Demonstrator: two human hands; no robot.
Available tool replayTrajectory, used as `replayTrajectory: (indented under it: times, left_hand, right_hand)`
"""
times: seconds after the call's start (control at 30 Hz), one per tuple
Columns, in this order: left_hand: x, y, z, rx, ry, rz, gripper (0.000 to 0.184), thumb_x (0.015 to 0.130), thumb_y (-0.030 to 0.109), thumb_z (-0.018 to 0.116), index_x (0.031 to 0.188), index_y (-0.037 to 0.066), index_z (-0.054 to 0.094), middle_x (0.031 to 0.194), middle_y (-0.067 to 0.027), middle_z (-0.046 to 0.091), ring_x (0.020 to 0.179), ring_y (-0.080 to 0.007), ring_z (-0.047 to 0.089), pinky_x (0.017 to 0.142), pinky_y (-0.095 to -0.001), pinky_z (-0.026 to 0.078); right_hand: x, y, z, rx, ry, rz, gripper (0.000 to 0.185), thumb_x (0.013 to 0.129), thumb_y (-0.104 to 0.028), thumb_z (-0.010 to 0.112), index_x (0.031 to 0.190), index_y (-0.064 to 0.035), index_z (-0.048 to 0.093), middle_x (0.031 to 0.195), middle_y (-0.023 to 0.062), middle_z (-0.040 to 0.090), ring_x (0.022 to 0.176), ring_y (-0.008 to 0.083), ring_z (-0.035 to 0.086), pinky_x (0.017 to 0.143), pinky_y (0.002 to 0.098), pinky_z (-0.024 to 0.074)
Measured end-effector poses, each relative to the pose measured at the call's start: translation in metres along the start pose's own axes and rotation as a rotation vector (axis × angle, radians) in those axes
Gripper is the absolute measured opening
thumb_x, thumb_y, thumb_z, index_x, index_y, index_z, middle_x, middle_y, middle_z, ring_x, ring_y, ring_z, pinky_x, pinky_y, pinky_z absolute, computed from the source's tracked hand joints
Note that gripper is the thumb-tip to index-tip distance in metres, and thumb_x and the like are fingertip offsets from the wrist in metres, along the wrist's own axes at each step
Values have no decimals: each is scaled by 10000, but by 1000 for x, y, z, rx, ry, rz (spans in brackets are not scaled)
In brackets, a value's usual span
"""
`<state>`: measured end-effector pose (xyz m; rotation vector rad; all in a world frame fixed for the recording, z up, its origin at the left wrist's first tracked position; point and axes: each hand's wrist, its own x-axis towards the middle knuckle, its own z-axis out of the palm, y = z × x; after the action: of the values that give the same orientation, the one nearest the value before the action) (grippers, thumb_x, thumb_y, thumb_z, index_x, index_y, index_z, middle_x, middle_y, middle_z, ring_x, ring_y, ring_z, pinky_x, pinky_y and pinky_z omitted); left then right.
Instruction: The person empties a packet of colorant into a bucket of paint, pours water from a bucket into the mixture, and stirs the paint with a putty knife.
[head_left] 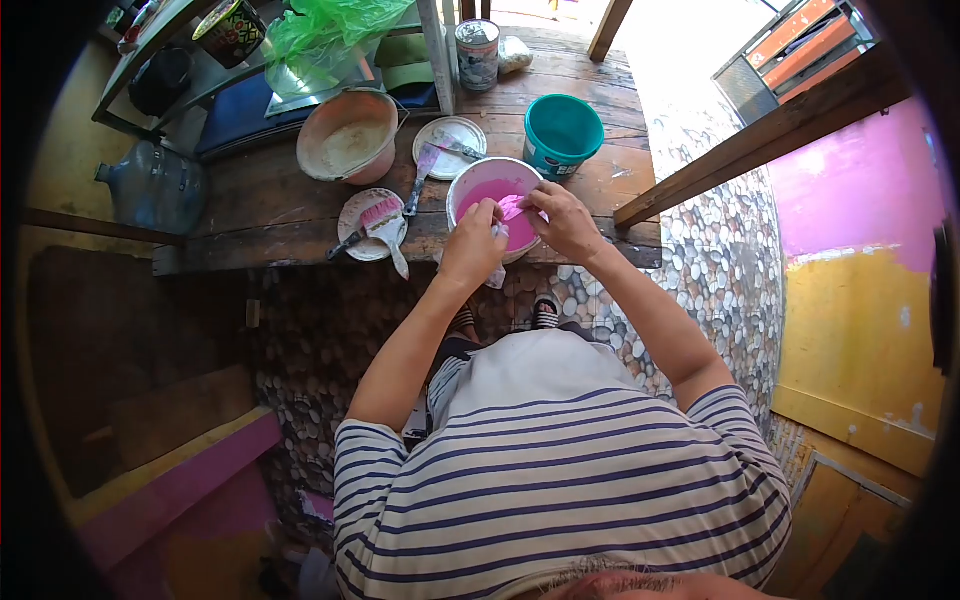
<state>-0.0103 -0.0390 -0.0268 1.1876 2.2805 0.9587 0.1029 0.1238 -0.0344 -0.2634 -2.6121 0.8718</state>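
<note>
A jug (155, 187) stands left of the wooden table (270, 228), which bears a basin (345, 140), paintbrushes (384, 222) and, near its front edge, a bucket (456, 184) of pink paint. The left hand's (474, 246) grip is unclear; the right hand (568, 222) pinches something pink (511, 207) over the bucket. Rightward, pebble-patterned floor (700, 240), pink-and-yellow wall (850, 300)

Daylight glares white beyond the wooden table (590, 100), washing out the ground there. Below the table, the left side sinks into dim shadow. Fisheye distortion bends the edges into black corners.
</note>
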Motion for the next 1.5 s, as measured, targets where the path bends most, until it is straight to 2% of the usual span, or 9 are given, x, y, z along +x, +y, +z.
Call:
replayTrajectory:
  times: [0.03,0.13,0.43,0.5,0.73,0.8,1.13,1.33,1.5]
  left_hand:
    - [1,3,-1,55,27,5,247,855,138,654,1058,21,577,1031,-167,605,962,-356,626,850,-444,505]
    - [1,12,-5,337,102,130,253,863,145,651,1080,28,595,999,-164,614,974,-362,627,850,-454,503]
    - [25,6,-21,369,123,161,168,890,141,611,1010,48,683,991,-162,613,976,-360,615,849,-457,499]
    - [26,7,-24,420,129,174,176,889,135,610,1022,48,685,994,-162,616,964,-364,617,848,-454,500]
    - [29,23,-40,333,103,140,170,890,139,614,1016,41,673,1013,-139,628,971,-351,620,831,-446,495]
    - [30,25,-45,315,117,164,169,895,145,613,1014,40,669,1009,-134,630,973,-347,620,828,-445,495]
    - [32,27,-47,391,125,274,162,909,191,613,971,46,644,963,-122,627,953,-333,615,809,-449,492]
    - [40,13,-49,403,143,307,149,915,190,607,959,50,632,954,-119,625,951,-332,615,802,-447,494]
    - [42,6,-54,379,134,286,143,914,188,608,961,55,634,955,-118,626,943,-337,617,801,-451,496]
  right_hand:
    - [-1,3,1,13,2,-8,179,798,-58,656,974,-48,686,968,135,627,952,342,618,851,427,510]
    - [3,13,2,31,1,-54,199,796,-61,657,993,-40,677,953,143,627,948,350,611,848,434,505]
    - [22,14,1,210,-6,-217,201,819,-88,663,1010,-25,652,950,163,625,951,354,609,842,429,497]
    - [28,13,5,148,50,-345,196,837,-127,674,1005,-29,652,953,166,631,947,355,610,831,434,498]
    - [48,19,8,38,-84,-398,208,870,-169,671,1027,-36,647,971,164,637,932,357,616,814,444,501]
    - [46,17,11,99,85,-475,177,881,-169,663,992,-31,650,967,159,641,901,357,626,804,446,508]
    - [37,43,9,-127,29,-424,135,829,-150,681,897,-45,630,926,107,627,916,305,619,787,395,527]
    - [33,53,15,-131,97,-472,235,814,-70,634,1046,-34,641,966,102,601,949,279,603,830,387,526]
    - [24,65,19,-78,-2,-364,250,836,-55,599,1083,-39,634,956,144,581,897,318,627,749,407,536]
